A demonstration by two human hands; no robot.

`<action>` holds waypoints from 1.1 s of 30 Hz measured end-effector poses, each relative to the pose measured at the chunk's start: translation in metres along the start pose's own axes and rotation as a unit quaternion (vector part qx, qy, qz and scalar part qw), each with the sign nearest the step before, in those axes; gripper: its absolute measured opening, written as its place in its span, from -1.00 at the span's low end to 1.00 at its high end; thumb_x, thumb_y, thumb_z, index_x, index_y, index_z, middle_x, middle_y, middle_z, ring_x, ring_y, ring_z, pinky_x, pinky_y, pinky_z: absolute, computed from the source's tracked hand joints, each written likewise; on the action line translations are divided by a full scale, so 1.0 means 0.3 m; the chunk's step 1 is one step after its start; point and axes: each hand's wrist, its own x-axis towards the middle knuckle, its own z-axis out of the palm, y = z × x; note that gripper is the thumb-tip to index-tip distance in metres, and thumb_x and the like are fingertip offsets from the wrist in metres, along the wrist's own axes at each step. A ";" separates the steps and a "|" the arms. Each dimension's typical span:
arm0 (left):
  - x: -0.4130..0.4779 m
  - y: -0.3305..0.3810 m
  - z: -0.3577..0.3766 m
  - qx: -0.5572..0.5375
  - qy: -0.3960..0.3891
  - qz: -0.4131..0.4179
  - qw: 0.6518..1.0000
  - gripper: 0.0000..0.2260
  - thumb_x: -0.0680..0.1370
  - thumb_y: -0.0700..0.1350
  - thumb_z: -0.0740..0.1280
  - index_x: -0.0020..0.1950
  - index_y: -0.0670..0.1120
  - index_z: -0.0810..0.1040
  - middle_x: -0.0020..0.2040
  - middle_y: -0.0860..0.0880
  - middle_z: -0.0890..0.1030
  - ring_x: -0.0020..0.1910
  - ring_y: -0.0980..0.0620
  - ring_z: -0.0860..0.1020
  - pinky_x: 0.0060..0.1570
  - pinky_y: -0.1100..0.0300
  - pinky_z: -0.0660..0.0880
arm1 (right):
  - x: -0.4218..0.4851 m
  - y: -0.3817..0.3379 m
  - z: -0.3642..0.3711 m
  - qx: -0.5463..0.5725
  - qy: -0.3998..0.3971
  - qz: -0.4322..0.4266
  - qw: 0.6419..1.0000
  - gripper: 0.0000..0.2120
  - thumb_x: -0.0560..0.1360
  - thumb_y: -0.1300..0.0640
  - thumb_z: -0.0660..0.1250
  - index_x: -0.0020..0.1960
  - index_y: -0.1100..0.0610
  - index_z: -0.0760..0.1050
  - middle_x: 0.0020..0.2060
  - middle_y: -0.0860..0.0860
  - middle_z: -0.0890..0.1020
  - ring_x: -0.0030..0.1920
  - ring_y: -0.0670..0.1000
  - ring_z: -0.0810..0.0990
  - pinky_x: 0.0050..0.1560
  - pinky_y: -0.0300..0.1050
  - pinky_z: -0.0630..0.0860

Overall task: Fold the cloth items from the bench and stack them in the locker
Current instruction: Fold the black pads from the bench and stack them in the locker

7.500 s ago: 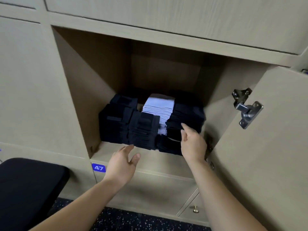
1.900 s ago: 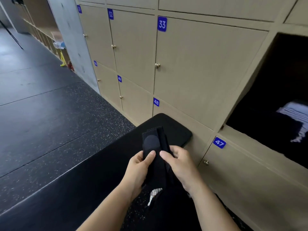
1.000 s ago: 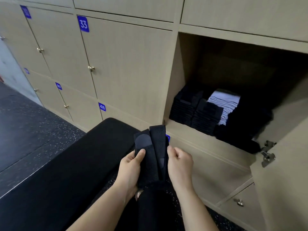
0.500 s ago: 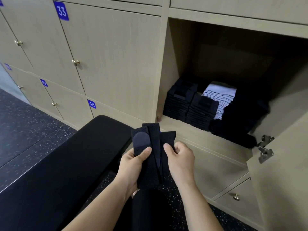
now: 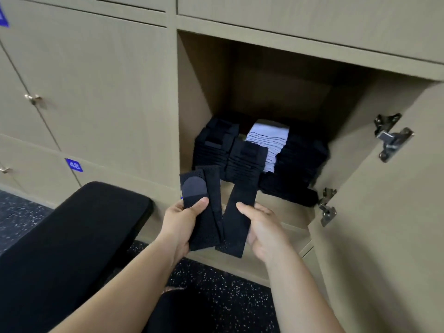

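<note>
Holds black cloth (image 5: 239,212) before open locker (image 5: 204,92), just below folded stacks (image 5: 216,150); pinches left strip with left hand (image 5: 179,222), thumb on top; grips right strip with right hand (image 5: 264,227); bench (image 5: 72,236) at left

The black perforated fabric strips (image 5: 212,213) hide the fingers of your left hand (image 5: 181,223) and right hand (image 5: 263,228), the dark folded stacks (image 5: 296,164) deep in the open beige locker (image 5: 192,92) blur together in shadow past counting, and the frame edge cuts off the blue number sticker (image 5: 3,19) and the black padded bench (image 5: 72,236).
</note>
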 end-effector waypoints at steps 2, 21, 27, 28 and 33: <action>0.010 0.000 0.055 0.003 -0.020 -0.004 1.000 -0.88 0.54 -0.15 0.42 0.02 -0.18 0.63 -0.13 -0.18 0.72 -0.24 -0.15 0.69 -0.34 0.01 0.62 | 0.001 -0.030 -0.018 -0.005 0.010 -0.013 1.000 -0.87 0.54 0.33 0.29 0.01 0.24 0.60 -0.12 0.14 0.71 -0.16 0.08 0.68 -0.06 0.00 0.62; 0.186 0.021 0.221 0.034 -0.027 -0.005 0.999 -0.82 0.51 -0.13 0.45 0.07 -0.14 0.60 -0.03 -0.20 0.68 -0.16 -0.19 0.63 -0.28 0.00 0.58 | 0.387 -0.291 -0.346 -0.493 0.250 -0.359 0.752 -0.59 0.58 0.33 0.17 0.37 0.08 0.46 0.36 0.06 0.48 0.41 0.03 0.38 0.41 -0.10 0.30; 0.217 -0.006 0.194 0.054 -0.034 -0.024 0.998 -0.83 0.51 -0.11 0.45 0.06 -0.12 0.60 -0.12 -0.18 0.68 -0.23 -0.17 0.63 -0.48 0.09 0.56 | 0.554 -0.174 -0.410 -0.609 0.259 -0.367 0.653 -0.51 0.38 0.46 0.34 0.27 0.19 0.55 0.26 0.28 0.53 0.32 0.26 0.47 0.35 0.20 0.37; 0.224 -0.012 0.189 0.054 -0.034 -0.026 0.998 -0.80 0.50 -0.11 0.46 0.07 -0.14 0.61 -0.12 -0.19 0.69 -0.22 -0.18 0.65 -0.46 0.06 0.57 | 0.579 -0.149 -0.425 -0.618 0.257 -0.367 0.646 -0.49 0.30 0.49 0.39 0.22 0.21 0.58 0.19 0.31 0.57 0.25 0.29 0.53 0.28 0.24 0.43; 0.248 -0.034 0.181 0.069 -0.026 -0.034 0.997 -0.78 0.47 -0.11 0.48 0.05 -0.18 0.62 -0.19 -0.18 0.71 -0.25 -0.20 0.67 -0.44 0.07 0.58 | 0.647 -0.081 -0.473 -0.667 0.243 -0.331 0.621 -0.44 0.15 0.53 0.46 0.12 0.21 0.63 0.05 0.31 0.63 0.10 0.32 0.62 0.09 0.29 0.53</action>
